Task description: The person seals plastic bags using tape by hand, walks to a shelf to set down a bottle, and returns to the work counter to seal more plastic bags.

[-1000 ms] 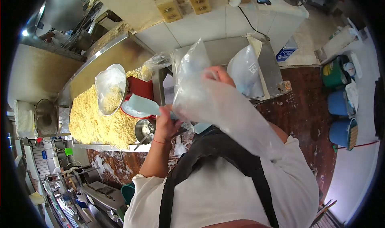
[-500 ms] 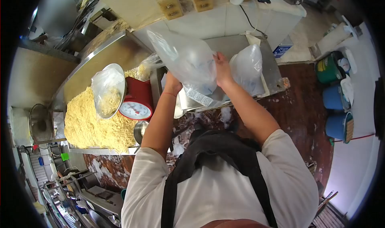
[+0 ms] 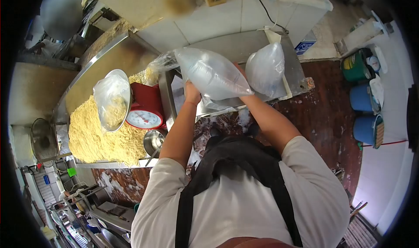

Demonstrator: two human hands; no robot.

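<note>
Wet, brown floor (image 3: 325, 117) below, white tiled wall (image 3: 218, 18) behind, and a steel counter (image 3: 297, 75) running between them! Two puffed clear bags here: the held bag (image 3: 211, 75) sits up over the counter, a second bag (image 3: 267, 69) rests just to its right. One red scale (image 3: 148, 97), one pan (image 3: 128, 91) on it, one metal bowl (image 3: 152, 141), three buckets (image 3: 365, 130) off right. The held bag's long axis slants from upper left to lower right, a pointed corner aiming at the right forearm (image 3: 273, 119). Left hand (image 3: 192, 93) against its lower left, right hand (image 3: 241, 71) at its right end; the bag hides most fingers, so whether they pinch, I can't tell. Yellow noodles (image 3: 104, 139) heap at left.
</note>
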